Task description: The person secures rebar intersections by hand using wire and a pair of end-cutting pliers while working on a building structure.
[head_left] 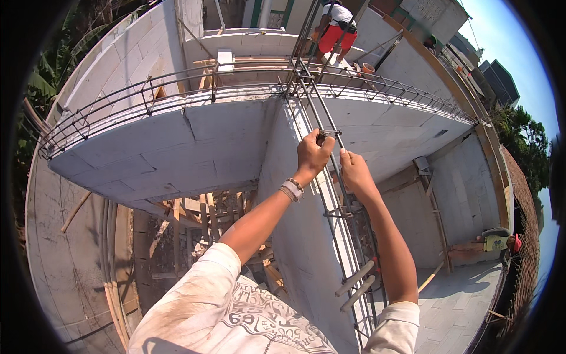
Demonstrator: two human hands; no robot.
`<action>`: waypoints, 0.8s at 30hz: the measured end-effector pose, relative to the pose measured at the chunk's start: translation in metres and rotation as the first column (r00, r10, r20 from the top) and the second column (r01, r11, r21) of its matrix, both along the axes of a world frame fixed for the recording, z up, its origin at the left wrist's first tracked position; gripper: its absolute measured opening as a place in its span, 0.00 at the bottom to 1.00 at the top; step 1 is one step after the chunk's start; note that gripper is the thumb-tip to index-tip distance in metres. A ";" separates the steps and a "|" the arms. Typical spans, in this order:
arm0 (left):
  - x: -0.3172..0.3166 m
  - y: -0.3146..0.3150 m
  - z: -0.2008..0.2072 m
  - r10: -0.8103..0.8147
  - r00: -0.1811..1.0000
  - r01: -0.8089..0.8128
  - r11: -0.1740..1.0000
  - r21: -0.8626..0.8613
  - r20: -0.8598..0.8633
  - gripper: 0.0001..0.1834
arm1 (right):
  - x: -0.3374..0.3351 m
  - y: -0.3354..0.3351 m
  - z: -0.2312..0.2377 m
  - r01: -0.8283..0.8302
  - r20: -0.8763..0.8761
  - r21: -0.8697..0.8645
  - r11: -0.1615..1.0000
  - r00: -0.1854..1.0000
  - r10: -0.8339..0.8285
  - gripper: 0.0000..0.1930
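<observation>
A long cage of steel rebar (pixel 318 101) runs along the top of the narrow white block wall (pixel 289 194) in front of me. My left hand (pixel 312 154) is closed beside a stirrup (pixel 331 133) on the cage. A small dark piece shows at its fingers, too hidden to name. Just to the right, my right hand (pixel 355 172) is closed around a rebar of the same cage, its thumb pointing up along the bar. Nearer to me, another stirrup (pixel 338 212) crosses the bars. Two thick grey rods (pixel 356 277) lie across the cage.
Another rebar cage (pixel 144 97) follows the crossing wall, meeting upright bars (pixel 302 35) at the junction. A person in red shorts (pixel 339 36) bends beyond it, near an orange bucket (pixel 368 68). Another person (pixel 498 243) is lower right. Timber poles (pixel 203 215) stand below left.
</observation>
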State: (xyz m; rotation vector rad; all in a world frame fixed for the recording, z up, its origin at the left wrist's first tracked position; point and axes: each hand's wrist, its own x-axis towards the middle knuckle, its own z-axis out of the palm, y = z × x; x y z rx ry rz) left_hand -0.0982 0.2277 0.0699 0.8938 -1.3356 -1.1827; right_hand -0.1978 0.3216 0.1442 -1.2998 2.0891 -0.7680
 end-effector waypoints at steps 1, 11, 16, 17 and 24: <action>0.001 0.002 -0.001 0.010 1.000 -0.010 1.000 0.002 -0.003 0.21 | 0.000 0.000 0.001 0.031 0.005 0.037 0.999 0.999 -0.032 0.27; 0.002 -0.002 0.003 -0.025 0.998 0.028 0.998 -0.051 0.065 0.19 | -0.009 -0.002 -0.005 0.036 0.142 -0.024 0.999 0.989 -0.033 0.27; 0.002 0.005 0.005 0.023 0.997 -0.021 0.999 -0.028 0.068 0.20 | -0.010 0.001 -0.009 0.001 0.173 -0.031 1.000 0.985 0.004 0.27; 0.003 0.005 0.005 0.031 0.996 -0.030 0.999 -0.020 0.080 0.20 | -0.010 0.002 -0.011 0.022 0.176 -0.009 1.000 0.984 -0.020 0.27; -0.006 0.008 0.003 0.081 0.996 -0.082 0.996 0.033 0.024 0.19 | -0.009 0.003 -0.016 0.007 0.059 -0.068 0.998 0.998 -0.003 0.25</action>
